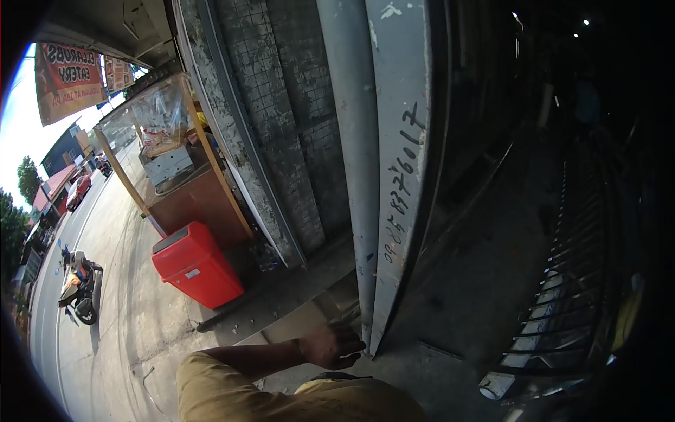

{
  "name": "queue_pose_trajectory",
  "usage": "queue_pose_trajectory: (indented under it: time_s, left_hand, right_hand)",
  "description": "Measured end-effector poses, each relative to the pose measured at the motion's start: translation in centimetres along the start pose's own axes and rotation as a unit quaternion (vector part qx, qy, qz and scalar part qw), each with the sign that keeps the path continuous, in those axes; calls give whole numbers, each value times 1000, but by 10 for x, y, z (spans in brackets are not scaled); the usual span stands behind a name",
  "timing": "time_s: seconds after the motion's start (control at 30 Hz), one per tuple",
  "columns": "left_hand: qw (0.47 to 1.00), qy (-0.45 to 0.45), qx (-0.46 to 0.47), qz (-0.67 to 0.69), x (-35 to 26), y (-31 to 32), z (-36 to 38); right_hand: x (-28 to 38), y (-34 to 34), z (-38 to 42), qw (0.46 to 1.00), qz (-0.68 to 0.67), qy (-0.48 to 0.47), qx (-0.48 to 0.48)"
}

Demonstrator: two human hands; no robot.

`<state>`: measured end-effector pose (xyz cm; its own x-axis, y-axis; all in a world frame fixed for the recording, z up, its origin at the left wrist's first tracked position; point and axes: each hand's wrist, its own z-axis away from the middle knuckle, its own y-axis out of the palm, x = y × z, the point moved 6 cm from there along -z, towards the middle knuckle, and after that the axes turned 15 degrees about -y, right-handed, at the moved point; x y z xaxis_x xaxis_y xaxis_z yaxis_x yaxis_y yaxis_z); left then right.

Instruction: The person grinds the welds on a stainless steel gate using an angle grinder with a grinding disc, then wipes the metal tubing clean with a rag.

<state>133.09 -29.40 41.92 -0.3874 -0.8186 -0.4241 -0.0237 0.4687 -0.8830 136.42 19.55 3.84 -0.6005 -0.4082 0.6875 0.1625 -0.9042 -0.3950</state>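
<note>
My left hand (pixel 333 346) is low in the middle of the view, its forearm coming in from the left out of a tan sleeve. Its fingers are curled closed, and what is in them, if anything, I cannot make out. The fingertips overlap the foot of a grey metal post (pixel 401 162) with a handwritten number on its face. A round grey pipe (pixel 351 141) runs along the post's left side. Below the hand shows the tan cloth (pixel 302 404) of my clothing. My right hand is out of view.
A red bin (pixel 204 271) stands left of the post before a wooden stall (pixel 193 200) with a clear cover. Farther left, a motorcycle (pixel 83 287) is parked by the road. In the dark area on the right lies a barred metal frame (pixel 562 309). A banner (pixel 69 81) hangs upper left.
</note>
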Motion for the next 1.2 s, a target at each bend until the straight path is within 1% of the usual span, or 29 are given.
queue_pose_trajectory:
  time_s: [0.07,0.13,0.17,0.2,0.27,0.33,0.37,0.47,0.5,0.6,0.63,0.67,0.7,0.73,0.77,0.8,0.83,0.87,0.9,0.93,0.97,1.0,1.03,1.07,1.13,1.17,1.2]
  left_hand:
    - [996,5,34,83,-19,40,-17]
    - [988,-12,113,107,-24,93,-38]
    - [987,-13,141,80,-31,111,-50]
    - [989,-2,123,82,-33,130,-62]
    - [981,-30,163,104,-35,166,-84]
    - [980,-24,154,127,-11,220,-96]
    - [980,-33,172,94,-2,239,-102]
    - [970,-85,228,23,-2,253,-125]
    - [945,-140,294,10,6,264,-129]
    - [927,-165,335,-38,39,304,-139]
    - [904,-203,372,-49,48,313,-141]
    - [905,-207,369,-54,55,322,-143]
    - [904,-211,366,-60,64,333,-144]
    - [904,-215,363,-66,69,342,-146]
    - [903,-201,373,-72,72,351,-149]
    - [887,-195,408,-90,80,368,-150]
    - [870,-189,442,-108,90,386,-153]
    - [851,-183,476,-128,96,396,-158]
    - [846,-188,481,-130,99,405,-166]
    - [838,-187,494,-136,102,414,-177]
    - [830,-186,506,-141,104,423,-190]
    - [822,-184,519,-144,105,434,-204]
    - [842,-156,494,-149,115,452,-221]
    - [846,-160,488,-145,113,462,-244]
    - [847,-176,481,-141,109,472,-280]
    - [831,-203,500,-135,104,480,-301]
    - [844,-198,484,-121,93,485,-325]
  right_hand:
    - [-34,-17,8,999,-29,32,-24]
    - [-73,-35,26,992,-77,70,-66]
    - [-94,-44,40,987,-103,88,-87]
    - [-116,-46,51,979,-129,107,-113]
    - [-155,-50,76,962,-176,141,-156]
    - [-180,-47,97,942,-218,171,-189]
    - [-188,-48,104,932,-236,181,-206]
    - [-207,-51,120,904,-288,198,-248]
    - [-211,-54,122,895,-304,198,-259]
    - [-226,-72,123,868,-348,180,-305]
    - [-221,-86,125,861,-355,160,-327]
    - [-216,-104,127,853,-344,136,-367]
    - [-193,-133,139,839,-314,93,-435]
    - [-178,-164,147,854,-239,56,-459]
    - [-204,-195,141,851,-139,12,-505]
    - [-194,-227,154,835,-24,14,-549]
    - [-106,-268,191,821,91,-13,-564]
    - [-89,-298,202,792,127,-57,-595]
    - [-62,-327,215,777,109,-90,-614]
    - [-49,-353,224,740,47,-143,-655]
    - [-44,-380,231,714,81,-154,-678]
    - [-34,-403,236,706,60,-123,-695]
    - [-26,-424,240,695,149,-78,-700]
    - [-23,-446,241,677,235,-32,-697]
    - [-35,-478,227,681,272,23,-679]
    - [-43,-491,217,693,274,57,-664]
    - [-48,-501,206,694,277,77,-660]
